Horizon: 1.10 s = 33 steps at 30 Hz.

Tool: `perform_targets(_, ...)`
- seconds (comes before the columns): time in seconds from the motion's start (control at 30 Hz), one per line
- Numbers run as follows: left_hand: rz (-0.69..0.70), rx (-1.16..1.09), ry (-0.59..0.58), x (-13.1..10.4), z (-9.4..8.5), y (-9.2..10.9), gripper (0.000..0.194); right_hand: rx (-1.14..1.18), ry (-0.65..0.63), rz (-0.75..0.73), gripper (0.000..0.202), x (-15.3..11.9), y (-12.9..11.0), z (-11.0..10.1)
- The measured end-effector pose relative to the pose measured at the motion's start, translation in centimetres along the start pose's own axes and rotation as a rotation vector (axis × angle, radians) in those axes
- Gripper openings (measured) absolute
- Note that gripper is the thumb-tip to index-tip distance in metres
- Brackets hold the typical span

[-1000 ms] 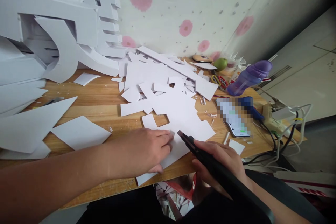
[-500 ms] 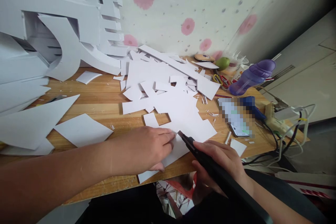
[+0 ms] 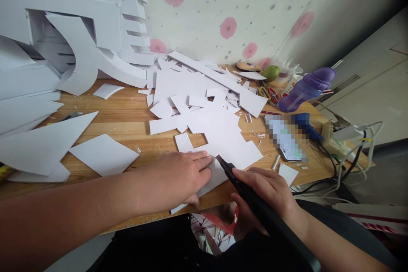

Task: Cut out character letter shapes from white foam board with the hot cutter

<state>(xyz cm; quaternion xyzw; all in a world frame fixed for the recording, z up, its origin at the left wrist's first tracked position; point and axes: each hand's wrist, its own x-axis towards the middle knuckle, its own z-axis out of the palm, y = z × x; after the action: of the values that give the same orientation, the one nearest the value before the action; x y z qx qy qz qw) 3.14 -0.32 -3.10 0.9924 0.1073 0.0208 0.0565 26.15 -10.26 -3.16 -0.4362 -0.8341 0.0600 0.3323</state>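
My left hand (image 3: 188, 174) lies flat on a white foam-board sheet (image 3: 223, 131) near the table's front edge, its fingers stretched out and holding nothing. In my right hand (image 3: 274, 189) is a long black utility knife (image 3: 264, 216), its fingers wrapped around the handle. The knife's dark blade tip meets the sheet just right of my left fingertips. A square notch shows in the sheet above my left hand. Whether the blade has gone through the board I cannot tell.
White offcuts (image 3: 178, 85) pile up at the back. A large white model (image 3: 76, 59) stands at the left, near a loose board piece (image 3: 105, 155). At the right are a phone (image 3: 288, 153), a purple bottle (image 3: 306, 89), scissors (image 3: 273, 97) and a power strip (image 3: 331, 140) with cables.
The camera view has shifted slightly. Both hands and the knife keep nearly the same place on the sheet, and less of the sheet's front corner shows below my left hand.
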Motion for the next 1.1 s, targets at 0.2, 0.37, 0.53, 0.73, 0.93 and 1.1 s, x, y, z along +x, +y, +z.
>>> perform_targets(0.2, -0.040, -0.059, 0.011, -0.3, 0.1, 0.0, 0.045, -0.014, -0.039, -0.048, 0.044, 0.1, -0.1, -0.6)
perform_targets(0.37, -0.041, -0.042, -0.044, 0.0, -0.5, 0.1, 0.048, -0.007, -0.069, -0.056, 0.039, 0.0, -0.3, -1.2)
perform_targets(0.53, -0.049, -0.044, -0.054, 0.0, -0.8, 0.1, 0.052, -0.019, -0.094, -0.049, 0.044, -0.5, -0.2, -1.4)
perform_targets(0.73, -0.051, -0.056, -0.076, 0.0, -0.7, 0.1, 0.054, -0.015, -0.133, -0.067, 0.047, -0.9, 0.0, -1.8)
perform_targets(0.93, -0.055, -0.063, -0.056, 0.0, -0.6, 0.1, 0.047, -0.011, -0.179, -0.073, 0.048, -1.2, 0.2, -2.2)
perform_targets(1.1, -0.072, -0.041, -0.079, -0.1, -0.5, 0.4, 0.048, 0.003, -0.176, -0.084, 0.046, -1.6, 0.0, -2.3)
